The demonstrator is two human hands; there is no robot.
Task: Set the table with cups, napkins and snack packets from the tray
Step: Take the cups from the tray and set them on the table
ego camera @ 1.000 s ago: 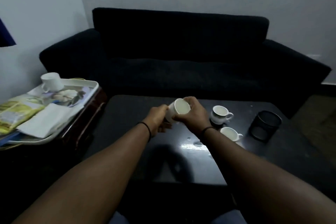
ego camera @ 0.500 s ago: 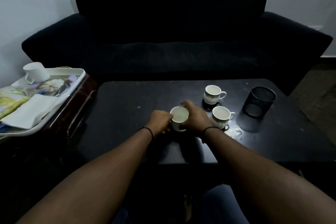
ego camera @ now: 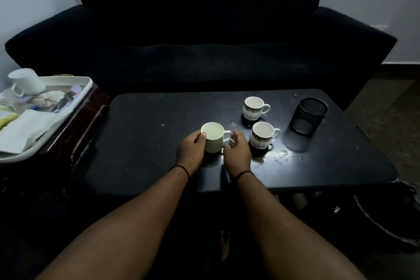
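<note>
Head view is showing a dark table (ego camera: 145, 143) in front of a black sofa (ego camera: 200, 29), with both bare forearms reaching in from below. The left hand (ego camera: 191, 152) is curling around the left side of a plain white cup (ego camera: 213, 137), thumb lying against the rim, gripping it as it is standing upright on the table. The right hand (ego camera: 237, 154) is sitting just beside the cup's handle with its fingers loosely spread and blurred; it is looking open, and whether a fingertip is touching the handle cannot be told. Two patterned cups are standing upright to the right, handles pointing right: a near cup (ego camera: 263, 134) just beside the right hand and a far cup (ego camera: 254, 108) behind it. A black mesh holder (ego camera: 309, 116) is standing further right, near a wet patch (ego camera: 280, 157) shining on the tabletop. At the left, a white tray (ego camera: 75, 102) is resting on a side table (ego camera: 91, 116), carrying an upside-down cup (ego camera: 27, 82), a white napkin (ego camera: 25, 129) and a yellow packet (ego camera: 5, 118) at the frame edge.
</note>
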